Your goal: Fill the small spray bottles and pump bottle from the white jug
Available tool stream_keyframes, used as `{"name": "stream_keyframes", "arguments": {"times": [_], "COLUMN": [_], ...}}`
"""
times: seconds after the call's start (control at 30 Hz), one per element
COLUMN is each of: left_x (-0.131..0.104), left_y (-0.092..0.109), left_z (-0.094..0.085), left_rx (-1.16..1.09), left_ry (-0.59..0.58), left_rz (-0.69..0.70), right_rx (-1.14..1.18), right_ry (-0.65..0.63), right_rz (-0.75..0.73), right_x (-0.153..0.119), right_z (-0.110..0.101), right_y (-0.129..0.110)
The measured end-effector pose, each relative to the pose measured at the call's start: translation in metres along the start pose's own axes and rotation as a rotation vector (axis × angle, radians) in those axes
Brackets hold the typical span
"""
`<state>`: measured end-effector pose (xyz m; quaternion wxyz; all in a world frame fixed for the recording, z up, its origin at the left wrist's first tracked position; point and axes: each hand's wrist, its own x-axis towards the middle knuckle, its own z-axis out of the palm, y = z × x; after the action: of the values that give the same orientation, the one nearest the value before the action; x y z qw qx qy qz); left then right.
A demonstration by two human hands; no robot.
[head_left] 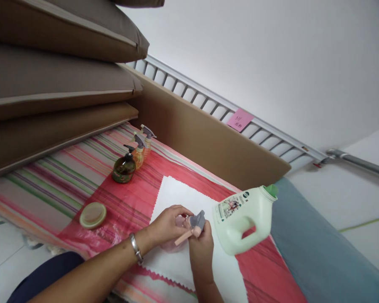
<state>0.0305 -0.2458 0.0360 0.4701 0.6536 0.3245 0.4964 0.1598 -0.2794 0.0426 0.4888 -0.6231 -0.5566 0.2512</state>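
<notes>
- My left hand (167, 225) wraps the small pink spray bottle (176, 240), steadying it upright on the white cloth (177, 195).
- My right hand (202, 248) pinches the grey-and-pink trigger head (196, 223) at the bottle's top, fingers closed round it.
- Just right of my hands, a white detergent jug (243, 219) with a green cap stands tilted, within easy reach.
- Left of my hands, a round lid (92, 215) lies flat on the striped sheet (50, 189).
- Farther beyond, a dark pump bottle (124, 167) and two spray bottles (142, 145) stand grouped, clear of my hands.

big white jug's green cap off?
No: the green cap sits on the neck of the white jug, which stands on the red cloth beside the hands.
</notes>
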Motion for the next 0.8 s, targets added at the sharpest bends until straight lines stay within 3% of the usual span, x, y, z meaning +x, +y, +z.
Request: {"name": "stream_keyframes", "arguments": {"times": [0.23, 0.37, 0.43, 0.5, 0.57, 0.67, 0.8], "left_x": [0.002, 0.004, 0.003, 0.002, 0.001, -0.001, -0.004], "left_y": [0.0, 0.002, 0.003, 0.002, 0.001, -0.002, -0.005], "left_z": [0.006, 0.006, 0.007, 0.008, 0.009, 0.01, 0.012], "left_rx": [0.038, 0.071, 0.081, 0.086, 0.095, 0.111, 0.119], "left_ry": [0.105, 0.12, 0.104, 0.083, 0.079, 0.09, 0.086], "left_rz": [0.023, 0.032, 0.043, 0.062, 0.072, 0.096, 0.119], "right_rx": [-0.027, -0.145, -0.233, -0.316, -0.413, -0.57, -0.74], "right_ry": [-0.052, -0.251, -0.238, -0.167, -0.201, -0.45, -0.646], "right_rz": [-0.021, -0.046, -0.09, -0.242, -0.478, -0.762, -0.811], "right_x": [0.002, 0.006, 0.01, 0.015, 0.023, 0.038, 0.056], "right_z": [-0.003, -0.027, -0.044, -0.061, -0.071, -0.074, -0.068], "right_y": [-0.003, -0.008, -0.011, -0.015, -0.022, -0.035, -0.055]}}
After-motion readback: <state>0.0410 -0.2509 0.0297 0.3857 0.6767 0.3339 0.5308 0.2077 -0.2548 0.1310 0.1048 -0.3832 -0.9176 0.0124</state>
